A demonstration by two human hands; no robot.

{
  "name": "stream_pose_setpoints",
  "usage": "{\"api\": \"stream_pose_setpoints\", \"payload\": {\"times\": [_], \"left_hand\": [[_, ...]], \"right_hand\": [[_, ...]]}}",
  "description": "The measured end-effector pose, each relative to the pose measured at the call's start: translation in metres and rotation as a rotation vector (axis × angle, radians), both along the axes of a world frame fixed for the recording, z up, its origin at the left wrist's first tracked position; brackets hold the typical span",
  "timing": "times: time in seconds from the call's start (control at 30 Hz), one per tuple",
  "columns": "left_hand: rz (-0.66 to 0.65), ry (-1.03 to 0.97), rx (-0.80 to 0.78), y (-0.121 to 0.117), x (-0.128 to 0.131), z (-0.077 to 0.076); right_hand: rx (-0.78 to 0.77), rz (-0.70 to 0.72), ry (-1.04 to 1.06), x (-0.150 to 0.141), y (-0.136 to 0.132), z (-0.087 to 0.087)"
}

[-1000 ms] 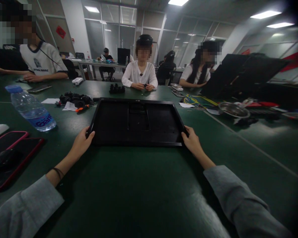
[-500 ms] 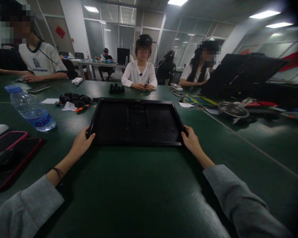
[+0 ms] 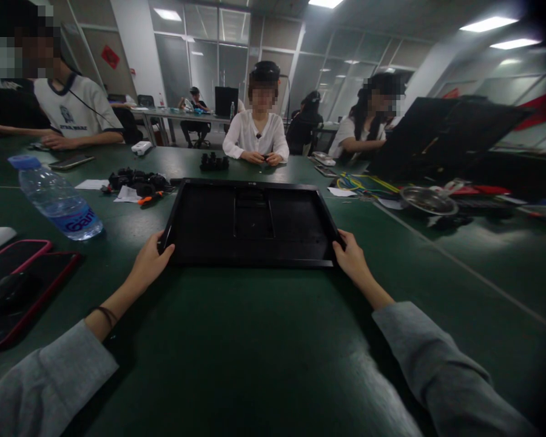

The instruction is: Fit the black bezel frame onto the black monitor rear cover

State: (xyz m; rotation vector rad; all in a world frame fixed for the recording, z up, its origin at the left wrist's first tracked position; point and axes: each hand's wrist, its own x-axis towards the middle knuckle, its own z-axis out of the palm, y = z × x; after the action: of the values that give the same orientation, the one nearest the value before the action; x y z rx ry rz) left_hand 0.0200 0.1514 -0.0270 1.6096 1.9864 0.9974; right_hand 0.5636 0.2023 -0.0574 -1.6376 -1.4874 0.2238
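A wide black monitor casing (image 3: 204, 227), with a raised rim and a rectangular recess in the middle, lies in front of me on the green table (image 3: 246, 340). My left hand (image 3: 150, 261) is closed around its left edge near the front corner, thumb on top of the rim. On the opposite side my right hand (image 3: 352, 258) grips the right edge in the same way. The fingers under the casing are hidden.
Left of the casing stand a water bottle (image 3: 68, 209) and a mouse (image 3: 9, 291) on a red-edged pad. Behind lie black parts (image 3: 139, 181) and orange-handled pliers (image 3: 150, 198). Cables (image 3: 368, 182) and a metal bowl (image 3: 430, 200) lie right. Several people sit around.
My hands and the monitor casing stay where they were. A person at the right has shifted a forearm slightly.
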Motion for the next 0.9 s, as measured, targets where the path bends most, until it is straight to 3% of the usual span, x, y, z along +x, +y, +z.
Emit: {"api": "stream_pose_setpoints", "payload": {"times": [0.23,0.9], "left_hand": [[-0.02,0.006,0.027,0.0024,-0.0025,-0.0057],[-0.006,0.016,-0.004,-0.0008,0.001,0.002]], "right_hand": [[0.004,-0.008,-0.011,0.0009,0.002,-0.0008],[-0.001,0.004,-0.027,0.0005,0.0001,0.0002]]}}
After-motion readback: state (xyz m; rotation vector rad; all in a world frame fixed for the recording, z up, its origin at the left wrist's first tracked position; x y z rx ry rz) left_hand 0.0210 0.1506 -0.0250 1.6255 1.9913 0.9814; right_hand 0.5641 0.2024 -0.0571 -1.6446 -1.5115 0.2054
